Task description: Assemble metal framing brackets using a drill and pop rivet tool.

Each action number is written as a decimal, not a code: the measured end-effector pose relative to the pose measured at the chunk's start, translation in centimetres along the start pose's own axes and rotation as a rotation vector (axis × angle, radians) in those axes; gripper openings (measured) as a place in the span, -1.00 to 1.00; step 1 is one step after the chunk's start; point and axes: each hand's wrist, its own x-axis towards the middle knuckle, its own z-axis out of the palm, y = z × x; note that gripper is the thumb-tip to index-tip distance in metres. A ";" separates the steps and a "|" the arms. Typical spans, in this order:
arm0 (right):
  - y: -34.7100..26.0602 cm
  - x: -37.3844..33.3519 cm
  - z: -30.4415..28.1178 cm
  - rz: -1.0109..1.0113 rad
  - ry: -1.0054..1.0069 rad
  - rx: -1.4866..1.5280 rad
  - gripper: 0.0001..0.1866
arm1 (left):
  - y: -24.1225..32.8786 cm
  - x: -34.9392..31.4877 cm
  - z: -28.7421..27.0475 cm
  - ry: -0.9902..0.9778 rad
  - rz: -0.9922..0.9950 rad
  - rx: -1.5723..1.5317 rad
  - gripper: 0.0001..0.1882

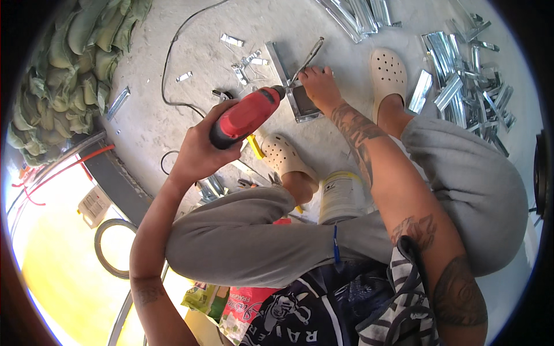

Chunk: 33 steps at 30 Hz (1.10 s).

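Concrete floor (150, 124), grey and dusty, carries everything; person squats on it, knees up, cream clogs planted.

Largest item: heap of galvanised steel channel offcuts (467, 86) at the person's right, well apart from the work. Short offcuts and clips are scattered nearer the middle.

Workpiece: short galvanised channel bracket (300, 104) lying flat on the floor just ahead of the feet. A long narrow strip runs up from it, away from the person and leaning slightly left. The right hand (320, 86) is pressed down on the bracket's far end, fingers spread flat over it, pinning rather than gripping.

Red cordless drill (245, 115): the left hand (199, 153) is wrapped fully closed round its grip. Body points right and slightly away, chuck end just beside the bracket's left edge; I cannot tell if the bit touches metal.

Relation noted: bracket lies to the right of the drill's nose, drill axis roughly crossing the bracket's long axis. The right hand is the nearer, already on the piece.

Small: white plastic tub (340, 196) between the legs.
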 end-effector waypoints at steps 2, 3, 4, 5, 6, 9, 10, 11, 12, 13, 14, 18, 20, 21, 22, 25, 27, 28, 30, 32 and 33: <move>-0.2 0.1 0.0 -0.011 0.012 0.031 -0.86 | 0.9 0.3 0.6 0.032 0.027 0.107 -0.30; -0.3 0.1 0.0 -0.031 0.027 0.057 -0.85 | 1.3 0.4 0.7 0.050 0.044 0.185 -0.29; -0.1 0.1 -0.1 -0.021 0.021 0.057 -0.85 | 1.4 0.6 0.7 0.038 0.045 0.185 -0.29; 0.1 0.1 -0.1 -0.019 0.018 0.074 -0.85 | 1.4 0.9 0.7 0.038 0.036 0.193 -0.29; 0.0 0.0 -0.1 -0.017 0.015 0.091 -0.85 | 1.5 1.0 0.7 0.039 0.027 0.200 -0.28; 0.1 0.1 -0.1 0.006 0.007 0.085 -0.84 | 1.7 1.4 0.6 0.051 0.031 0.180 -0.29; 0.0 0.1 0.0 0.010 0.001 0.084 -0.84 | 1.8 1.4 0.8 0.046 0.031 0.178 -0.29; 0.0 0.1 0.1 0.014 -0.011 0.102 -0.84 | 2.1 1.3 0.8 0.025 -0.003 0.243 -0.29; 0.0 0.0 0.1 0.017 -0.024 0.119 -0.83 | 2.3 1.2 0.9 0.005 -0.037 0.308 -0.29; 0.0 -0.1 0.1 0.020 -0.030 0.117 -0.83 | 2.3 1.4 1.0 0.000 -0.037 0.304 -0.29; -0.2 0.0 -0.1 0.028 -0.041 0.120 -0.83 | 2.3 1.4 0.8 0.020 -0.024 0.269 -0.29; -0.2 0.1 -0.2 0.028 -0.013 0.123 -0.84 | 2.9 1.7 0.7 0.003 -0.038 0.194 -0.32; -0.2 0.2 -0.4 0.027 -0.025 0.116 -0.83 | 2.9 1.7 0.6 0.003 -0.068 0.176 -0.32; -0.3 0.2 -0.5 0.025 -0.037 0.108 -0.83 | 2.9 1.7 0.5 0.003 -0.098 0.157 -0.32; -0.3 0.3 -0.5 0.027 -0.036 0.107 -0.83 | 2.6 1.6 0.6 0.003 -0.096 0.157 -0.32; -0.2 0.2 -0.5 0.030 -0.029 0.102 -0.82 | 2.0 1.2 1.1 0.086 0.003 0.161 -0.30; -0.2 0.0 -0.5 0.028 -0.028 0.094 -0.82 | 3.0 1.0 1.1 0.014 -0.109 0.137 -0.32; -0.2 0.0 -0.5 0.031 -0.029 0.093 -0.82 | 2.9 1.1 1.2 0.011 -0.108 0.136 -0.32; -0.3 0.1 -0.3 0.031 -0.001 0.094 -0.83 | 2.7 1.2 1.2 0.016 -0.088 0.107 -0.32; -0.4 0.2 -0.5 0.027 0.002 0.100 -0.83 | 1.9 1.2 1.3 0.046 -0.055 0.104 -0.32; -0.4 0.3 -0.6 0.021 0.006 0.105 -0.83 | 1.6 1.2 1.3 0.077 -0.021 0.100 -0.31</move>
